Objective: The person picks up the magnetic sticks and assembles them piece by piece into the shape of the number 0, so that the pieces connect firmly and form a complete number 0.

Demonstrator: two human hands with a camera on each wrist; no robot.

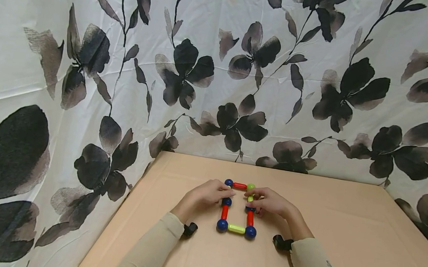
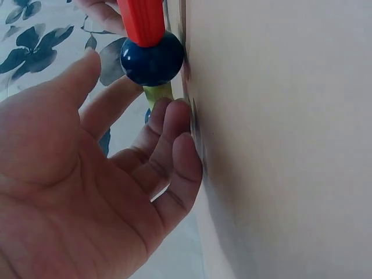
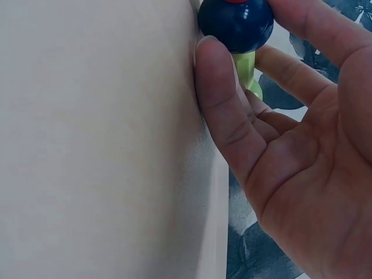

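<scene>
A closed frame of magnetic rods and balls lies flat on the tabletop, with a red rod (image 1: pixel 239 186) across its far end and a yellow-green rod (image 1: pixel 236 229) across its near end. My left hand (image 1: pixel 210 192) is at the frame's far left side, its fingers around a yellow-green rod (image 2: pixel 158 95) beyond a blue ball (image 2: pixel 152 60); those fingers partly hide the rod. On the other side, my right hand (image 1: pixel 271 201) grips around a yellow-green rod (image 3: pixel 244 68) between a light green ball (image 1: pixel 251 187) and a blue ball (image 3: pixel 236 24).
Red rods run down both sides to blue balls (image 1: pixel 222 225) at the near corners. The tan tabletop (image 1: pixel 343 229) meets a floral cloth (image 1: pixel 218 87) behind and at the left. Each wrist wears a black camera (image 1: pixel 282 243).
</scene>
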